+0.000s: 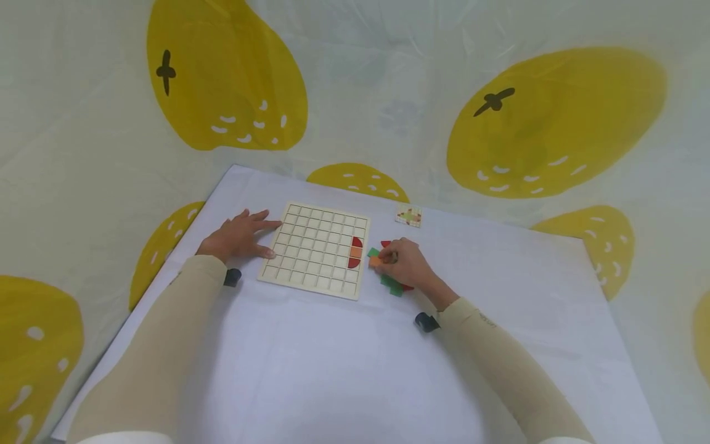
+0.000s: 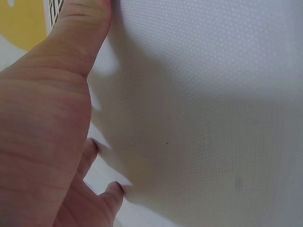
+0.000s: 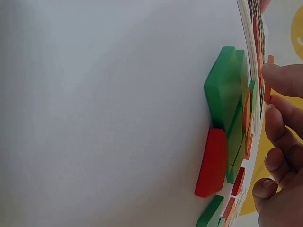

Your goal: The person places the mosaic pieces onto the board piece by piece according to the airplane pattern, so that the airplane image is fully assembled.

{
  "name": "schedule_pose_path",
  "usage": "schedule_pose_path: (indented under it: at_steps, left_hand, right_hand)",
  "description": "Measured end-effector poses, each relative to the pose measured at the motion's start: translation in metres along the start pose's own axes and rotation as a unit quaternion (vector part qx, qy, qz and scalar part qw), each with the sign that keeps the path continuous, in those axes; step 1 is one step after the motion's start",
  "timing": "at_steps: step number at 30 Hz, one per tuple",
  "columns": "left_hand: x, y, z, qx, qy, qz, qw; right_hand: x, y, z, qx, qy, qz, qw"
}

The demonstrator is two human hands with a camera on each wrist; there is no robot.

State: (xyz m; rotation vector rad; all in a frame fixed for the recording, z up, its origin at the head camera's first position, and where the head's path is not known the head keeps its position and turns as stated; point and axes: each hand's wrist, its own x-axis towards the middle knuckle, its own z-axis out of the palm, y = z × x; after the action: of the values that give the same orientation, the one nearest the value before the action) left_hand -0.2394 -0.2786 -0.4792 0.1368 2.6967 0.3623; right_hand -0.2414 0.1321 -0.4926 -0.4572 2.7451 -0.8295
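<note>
A pale wooden grid board [image 1: 310,243] lies on the white table. Near its right edge sit two red rounded tiles [image 1: 354,263] with an orange square tile [image 1: 355,252] between them. My left hand [image 1: 235,239] rests at the board's left edge, fingers spread, thumb and a fingertip touching the rim. Just right of the board, my right hand [image 1: 406,262] pinches an orange tile [image 3: 270,59] between thumb and fingers. Beneath that hand lies a loose pile of green tiles [image 1: 391,283] and red tiles [image 3: 211,163], partly hidden in the head view.
A small pattern card [image 1: 408,215] lies beyond the pile, towards the table's far edge. Dark wrist cameras [image 1: 426,322] hang under both wrists. Behind the table [image 1: 310,370] rises a pale cloth [image 1: 377,74] with large yellow fruit prints.
</note>
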Motion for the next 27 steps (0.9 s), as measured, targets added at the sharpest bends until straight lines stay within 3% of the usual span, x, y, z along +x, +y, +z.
schedule_pose_path:
  at_steps: [4, 10, 22, 27]
  left_hand:
    - [0.001, -0.001, 0.001, 0.000, 0.001, 0.000, 1.0000]
    - [0.001, -0.001, 0.000, -0.005, 0.001, 0.007, 1.0000]
    - [-0.001, 0.000, -0.002, -0.008, -0.001, 0.005, 1.0000]
    - [0.000, 0.000, -0.001, -0.009, 0.000, 0.007, 0.9999]
  right_hand:
    - [0.000, -0.003, 0.002, 0.001, -0.003, 0.003, 1.0000]
    - [0.000, -0.007, 0.002, 0.004, -0.001, -0.035, 0.9994]
    - [0.005, -0.009, 0.010, 0.007, 0.011, -0.073, 0.9973]
    - [0.005, -0.011, 0.012, 0.016, 0.007, -0.067, 0.9976]
